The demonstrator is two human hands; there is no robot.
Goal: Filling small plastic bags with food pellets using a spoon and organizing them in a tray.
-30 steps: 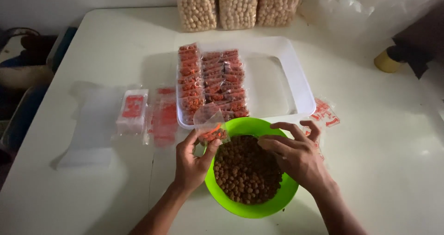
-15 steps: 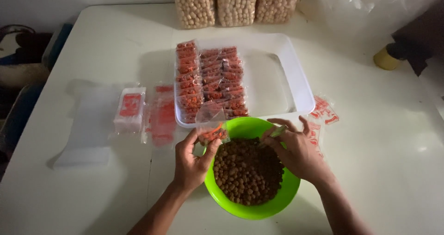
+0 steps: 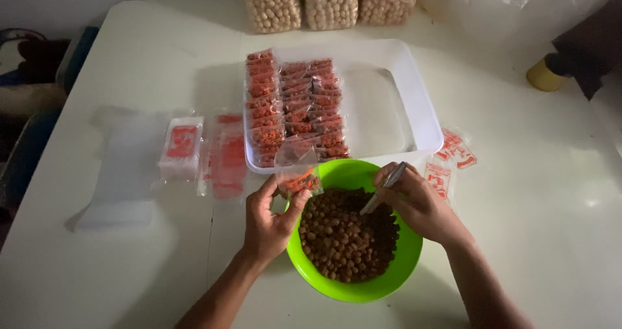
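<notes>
Pinching a small bag (image 3: 297,173), left hand (image 3: 272,219); right hand (image 3: 421,203) grips spoon (image 3: 383,188) over bowl (image 3: 353,290).

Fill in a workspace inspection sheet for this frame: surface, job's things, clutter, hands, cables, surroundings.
Surface: white table, dimly lit.
Job's things: green bowl of brown round snacks; small clear pouch, partly filled; metal spoon; white tray with rows of filled red-printed packets.
Clutter: stacks of empty pouches left of the tray, loose ones to its right; three big bags of pale balls at the far edge; yellow cup.
Hands: left hand holds the pouch over the bowl rim; right hand holds the spoon in the snacks.
Cables: nothing seen.
Surroundings: dark items beside the table, unclear.
</notes>
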